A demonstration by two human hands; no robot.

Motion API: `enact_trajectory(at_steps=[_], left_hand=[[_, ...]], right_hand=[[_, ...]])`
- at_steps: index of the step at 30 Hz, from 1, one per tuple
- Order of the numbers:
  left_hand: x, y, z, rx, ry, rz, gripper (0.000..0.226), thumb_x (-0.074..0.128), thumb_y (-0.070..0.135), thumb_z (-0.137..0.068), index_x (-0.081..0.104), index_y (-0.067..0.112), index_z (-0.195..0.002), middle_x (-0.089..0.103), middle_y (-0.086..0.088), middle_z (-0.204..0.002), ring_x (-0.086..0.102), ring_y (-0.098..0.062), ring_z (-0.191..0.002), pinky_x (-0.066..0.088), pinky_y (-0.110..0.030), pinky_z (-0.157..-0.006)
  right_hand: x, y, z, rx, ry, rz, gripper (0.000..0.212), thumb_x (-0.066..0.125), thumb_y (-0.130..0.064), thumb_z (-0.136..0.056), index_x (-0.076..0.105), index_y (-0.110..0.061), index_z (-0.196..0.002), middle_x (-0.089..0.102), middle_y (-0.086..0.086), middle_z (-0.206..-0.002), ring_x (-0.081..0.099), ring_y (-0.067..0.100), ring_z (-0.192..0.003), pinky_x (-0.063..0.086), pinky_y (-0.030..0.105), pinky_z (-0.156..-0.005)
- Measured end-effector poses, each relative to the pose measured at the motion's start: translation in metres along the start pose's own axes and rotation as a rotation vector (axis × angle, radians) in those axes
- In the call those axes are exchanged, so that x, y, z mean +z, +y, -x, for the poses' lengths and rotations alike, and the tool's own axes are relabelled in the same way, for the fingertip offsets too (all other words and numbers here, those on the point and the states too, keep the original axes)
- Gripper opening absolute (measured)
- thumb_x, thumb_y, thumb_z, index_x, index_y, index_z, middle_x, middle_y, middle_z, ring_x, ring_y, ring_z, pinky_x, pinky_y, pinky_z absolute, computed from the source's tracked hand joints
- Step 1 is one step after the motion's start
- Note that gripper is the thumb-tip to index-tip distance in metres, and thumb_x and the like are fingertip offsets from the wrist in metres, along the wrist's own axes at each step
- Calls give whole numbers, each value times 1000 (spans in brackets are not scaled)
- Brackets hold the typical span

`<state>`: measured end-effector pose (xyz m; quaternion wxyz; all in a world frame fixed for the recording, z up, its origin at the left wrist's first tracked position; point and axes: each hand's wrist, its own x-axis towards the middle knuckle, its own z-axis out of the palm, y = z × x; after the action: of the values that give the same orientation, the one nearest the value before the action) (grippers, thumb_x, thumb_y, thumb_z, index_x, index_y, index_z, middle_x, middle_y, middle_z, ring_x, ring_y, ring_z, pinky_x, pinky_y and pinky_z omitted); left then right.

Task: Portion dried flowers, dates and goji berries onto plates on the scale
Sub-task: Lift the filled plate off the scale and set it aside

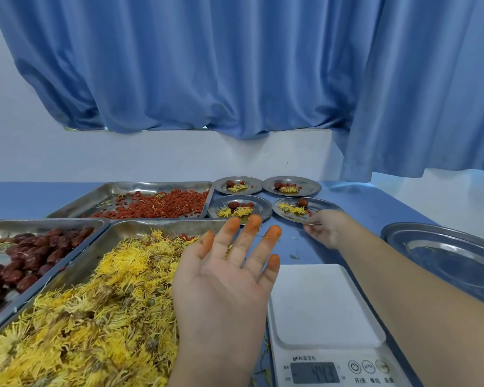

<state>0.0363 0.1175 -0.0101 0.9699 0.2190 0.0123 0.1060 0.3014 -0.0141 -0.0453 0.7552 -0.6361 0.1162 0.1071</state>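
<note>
Portioned plate (323,204) sitting on the counter (361,202) beyond the scale (322,305); I'm seeing the right hand (329,229) pinching its near rim. Left hand (224,277) hovering spread, palm up, just left of the scale, over the flower tray (134,231).

Scale (324,303) at the counter's (375,202) near edge; flower tray (140,225) left of it, date tray (39,223) farther left, goji tray (151,187) behind them, four small plates (263,209) beside its right end.
</note>
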Motion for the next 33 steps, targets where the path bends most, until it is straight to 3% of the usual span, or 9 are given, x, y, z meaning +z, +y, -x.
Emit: enact_trajectory(at_steps=[5,11,14,17,19,21,25,30,33], left_hand=[[-1,-1,0,3,-11,-63,38,47,37,-90,65,13,-113,72,-12,-114,70,-34,-100,46,-44,-86],[1,-4,1,-29,-16,-173,36,47,32,-92,62,13,-119,72,-11,-115,70,-34,-101,47,-43,-89],[2,-8,2,-65,-20,-283,37,46,30,-92,61,13,-122,71,-10,-116,70,-34,-103,48,-43,-87],[2,-12,3,-84,-25,-362,37,44,30,-94,60,14,-123,71,-10,-116,69,-33,-104,47,-45,-91],[1,-14,3,-86,-35,-396,36,43,30,-94,60,15,-122,72,-9,-116,69,-32,-104,46,-46,-94],[1,-14,2,-83,-43,-416,36,43,30,-94,60,15,-122,71,-9,-116,69,-32,-104,46,-46,-95],[-3,-14,0,-73,-57,-430,36,43,30,-93,60,15,-122,71,-10,-116,69,-33,-104,46,-46,-90],[-7,-14,-1,-52,-74,-422,42,46,31,-91,56,13,-128,70,-12,-119,68,-36,-106,46,-46,-88],[-9,-14,-3,-38,-85,-425,40,45,31,-91,57,14,-125,69,-13,-120,67,-37,-107,45,-47,-90]], right_hand=[[-8,-16,34,-31,-57,-50,9,49,4,-92,49,-4,-88,55,13,-85,58,21,-69,54,25,-53],[-28,-50,114,-236,-207,108,5,51,-4,-93,54,-6,-96,58,12,-81,54,19,-60,47,26,-57],[-58,-48,149,-434,-177,298,7,57,-4,-89,60,-10,-90,64,10,-83,59,19,-60,48,27,-55],[-97,-33,168,-642,-85,544,9,61,-10,-88,62,-18,-87,67,2,-84,62,15,-65,50,31,-64],[-123,-20,173,-753,-2,666,11,63,-14,-87,63,-26,-86,66,-9,-83,61,9,-68,48,24,-70],[-146,-7,174,-835,83,803,12,63,-19,-85,62,-30,-85,66,-15,-81,59,-1,-70,42,10,-66],[-177,12,172,-927,154,1129,12,61,-16,-87,59,-28,-88,63,-14,-89,56,-4,-80,40,19,-69],[-185,10,184,-925,137,1266,8,59,-28,-85,64,-27,-80,63,-13,-75,56,4,-74,48,29,-67],[-182,12,188,-904,156,1390,9,57,-22,-81,65,-24,-84,63,-9,-77,56,13,-74,50,34,-67]])
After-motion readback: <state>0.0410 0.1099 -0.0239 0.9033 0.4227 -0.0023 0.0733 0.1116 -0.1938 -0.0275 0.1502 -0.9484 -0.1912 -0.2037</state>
